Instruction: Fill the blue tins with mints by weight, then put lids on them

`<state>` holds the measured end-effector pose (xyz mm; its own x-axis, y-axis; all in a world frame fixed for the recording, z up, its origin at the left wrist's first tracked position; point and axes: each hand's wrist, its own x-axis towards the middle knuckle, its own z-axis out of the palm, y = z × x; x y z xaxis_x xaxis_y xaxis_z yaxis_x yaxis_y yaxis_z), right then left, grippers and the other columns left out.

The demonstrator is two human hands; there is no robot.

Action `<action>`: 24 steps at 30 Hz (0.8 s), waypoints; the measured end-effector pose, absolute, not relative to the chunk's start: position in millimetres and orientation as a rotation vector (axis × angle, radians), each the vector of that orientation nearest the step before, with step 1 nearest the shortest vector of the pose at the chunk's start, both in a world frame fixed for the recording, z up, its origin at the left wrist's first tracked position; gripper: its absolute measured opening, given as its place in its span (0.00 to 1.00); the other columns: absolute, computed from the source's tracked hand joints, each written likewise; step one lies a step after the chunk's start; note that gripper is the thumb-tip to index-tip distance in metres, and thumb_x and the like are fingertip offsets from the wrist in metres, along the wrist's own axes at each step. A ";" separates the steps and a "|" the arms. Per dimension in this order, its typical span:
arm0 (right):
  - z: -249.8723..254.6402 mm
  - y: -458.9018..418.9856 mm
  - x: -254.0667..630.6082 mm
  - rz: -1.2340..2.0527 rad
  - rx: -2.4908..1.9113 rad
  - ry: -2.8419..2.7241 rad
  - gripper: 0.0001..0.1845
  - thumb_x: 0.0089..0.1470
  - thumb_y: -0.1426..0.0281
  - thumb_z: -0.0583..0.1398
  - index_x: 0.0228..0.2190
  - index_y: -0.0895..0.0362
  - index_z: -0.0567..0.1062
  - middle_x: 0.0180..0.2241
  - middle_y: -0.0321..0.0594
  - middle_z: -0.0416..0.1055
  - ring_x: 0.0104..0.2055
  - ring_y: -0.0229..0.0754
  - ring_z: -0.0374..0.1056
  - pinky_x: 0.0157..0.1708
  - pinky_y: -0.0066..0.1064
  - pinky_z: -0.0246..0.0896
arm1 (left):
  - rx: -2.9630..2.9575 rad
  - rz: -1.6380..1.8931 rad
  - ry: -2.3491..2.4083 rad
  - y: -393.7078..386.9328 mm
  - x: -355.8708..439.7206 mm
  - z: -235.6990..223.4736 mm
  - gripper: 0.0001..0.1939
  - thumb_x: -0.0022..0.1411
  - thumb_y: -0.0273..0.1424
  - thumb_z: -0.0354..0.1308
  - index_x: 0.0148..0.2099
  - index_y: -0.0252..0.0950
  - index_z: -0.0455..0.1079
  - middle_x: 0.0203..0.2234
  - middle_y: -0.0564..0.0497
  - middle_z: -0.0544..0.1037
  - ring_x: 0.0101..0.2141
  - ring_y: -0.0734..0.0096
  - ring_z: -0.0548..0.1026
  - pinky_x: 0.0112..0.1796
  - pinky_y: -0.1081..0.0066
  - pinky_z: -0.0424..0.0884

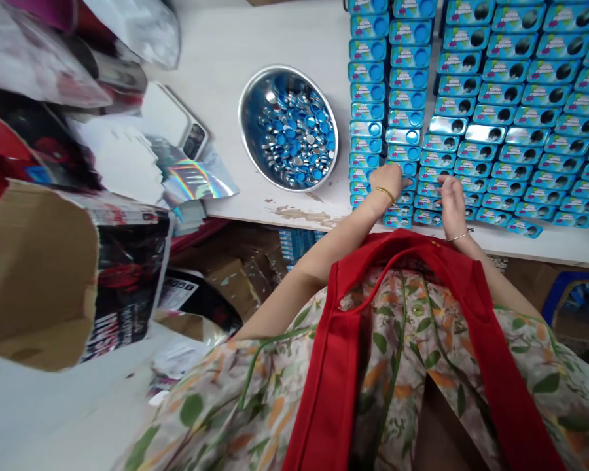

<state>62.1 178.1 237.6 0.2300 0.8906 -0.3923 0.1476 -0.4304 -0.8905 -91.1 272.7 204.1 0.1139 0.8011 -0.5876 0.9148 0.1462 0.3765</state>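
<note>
My left hand [388, 181], a yellow bangle at its wrist, is closed over the second column of small blue tins [408, 77]. Its fingertips are down at a tin, and whatever they hold is hidden. To its right, my right hand [452, 201] is over the neighbouring column of tins [455, 106], fingers loosely bent and slightly apart, with nothing visible in them. Tins in the two left columns have blue discs in their round openings; those farther right show dark holes. A steel bowl [244, 124] left of the tins holds many small blue and silver round caps [294, 134].
Several more columns of tins [542, 124] cover the right of the white table [216, 39]. At left are a white device [174, 118], a shiny film sheet [201, 180], plastic bags [34, 59] and an open cardboard box [39, 275]. Boxes stand beneath the table.
</note>
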 end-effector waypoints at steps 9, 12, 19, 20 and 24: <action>232.1 283.5 -39.0 1.074 -1.439 -1.655 0.28 0.66 0.47 0.53 0.56 0.52 0.70 0.57 0.52 0.65 0.57 0.54 0.66 0.57 0.49 0.67 | 1.779 0.068 1.642 216.5 -157.0 221.2 0.15 0.73 0.41 0.52 0.48 0.36 0.74 0.42 0.41 0.82 0.43 0.58 0.80 0.43 0.65 0.70; 211.5 324.1 -111.6 1.082 -1.309 -2.121 0.29 0.66 0.54 0.55 0.62 0.56 0.67 0.60 0.54 0.64 0.63 0.59 0.59 0.61 0.55 0.60 | 1.661 0.185 1.768 176.2 -225.8 214.7 0.12 0.72 0.39 0.54 0.43 0.37 0.72 0.34 0.45 0.80 0.37 0.63 0.77 0.40 0.68 0.69; 151.7 345.7 -207.6 0.774 -1.441 -3.032 0.37 0.54 0.62 0.66 0.62 0.61 0.67 0.65 0.61 0.59 0.65 0.71 0.51 0.57 0.63 0.54 | 1.277 0.202 1.955 109.2 -316.3 187.5 0.07 0.68 0.34 0.57 0.43 0.36 0.70 0.31 0.50 0.78 0.31 0.69 0.74 0.36 0.71 0.68; 146.1 347.7 -210.0 0.745 -1.437 -3.038 0.32 0.58 0.64 0.62 0.62 0.60 0.68 0.65 0.60 0.59 0.65 0.70 0.53 0.56 0.62 0.56 | 1.259 0.207 1.930 105.8 -318.4 184.4 0.07 0.69 0.34 0.57 0.43 0.36 0.70 0.31 0.50 0.78 0.31 0.69 0.74 0.36 0.71 0.68; 134.7 365.3 -210.0 0.938 -1.449 -2.976 0.27 0.65 0.76 0.47 0.61 0.58 0.69 0.63 0.62 0.60 0.60 0.62 0.62 0.50 0.52 0.64 | 1.269 0.243 1.789 107.6 -320.7 177.2 0.04 0.66 0.31 0.59 0.41 0.37 0.71 0.31 0.50 0.78 0.31 0.68 0.74 0.36 0.71 0.68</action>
<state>-210.0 365.3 134.7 -0.6090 0.6320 -0.4793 0.7926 0.5078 -0.3375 -320.7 107.6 177.2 -0.0672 0.8319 -0.5508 0.6545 0.4534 0.6050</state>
